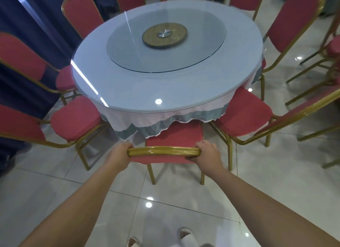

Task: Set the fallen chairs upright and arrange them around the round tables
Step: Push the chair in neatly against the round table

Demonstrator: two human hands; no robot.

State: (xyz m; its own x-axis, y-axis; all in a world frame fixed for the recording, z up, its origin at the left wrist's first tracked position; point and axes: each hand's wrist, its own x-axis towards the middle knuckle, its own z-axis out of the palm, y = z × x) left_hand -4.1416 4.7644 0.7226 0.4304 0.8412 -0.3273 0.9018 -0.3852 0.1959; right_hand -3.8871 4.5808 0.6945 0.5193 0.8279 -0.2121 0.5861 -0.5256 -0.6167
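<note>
The chair [174,138] clamped by left hand [119,155] and right hand [206,153]; neighbouring chairs [75,118] flank it; table [92,72] ahead.

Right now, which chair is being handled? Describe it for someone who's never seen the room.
Find the round table with the glass turntable. At its near edge a red chair with a gold frame stands upright, seat partly under the tablecloth. Unlike the neighbouring chairs, its top rail is gripped by the left hand and the right hand.
</note>
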